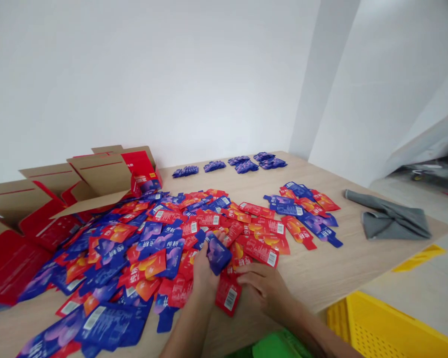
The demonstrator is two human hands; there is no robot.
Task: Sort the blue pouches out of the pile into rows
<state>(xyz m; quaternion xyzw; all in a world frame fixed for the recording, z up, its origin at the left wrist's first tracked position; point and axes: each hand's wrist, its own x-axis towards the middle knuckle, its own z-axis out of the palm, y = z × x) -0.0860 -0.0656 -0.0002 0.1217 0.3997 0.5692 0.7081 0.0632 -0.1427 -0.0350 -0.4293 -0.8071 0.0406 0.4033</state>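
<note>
1. Blue packet [218,254] right up front: the left hand [203,276] has it, fingers closed round its lower edge and thumb on the face. The packet is tilted and lifted just off the heap.
2. Right hand [265,287] lies palm down just beside the left, fingers loosely spread and gripping nothing. Its fingertips [243,278] reach the top edge of a red packet [228,297] with a white barcode label, which lies flat between the two hands. Whether they press on it, I cannot tell.
3. Both hands are at the near edge of the pile [134,248], a wide litter of red and blue flat packets overlapping across the left and middle of the wooden table [321,278].
4. Off to the right, a smaller cluster [306,216] of the same packets lies apart from the main heap.
5. Along the far edge, blue stacks [242,164] sit in a row, well apart from the hands.
6. Far left, cardboard boxes [97,176] stand open with flaps up and red inside, touching the pile.
7. Grey cloth [392,221] lies crumpled near the table's right end.
8. Below that corner, a yellow crate [377,328] sits on the floor.
</note>
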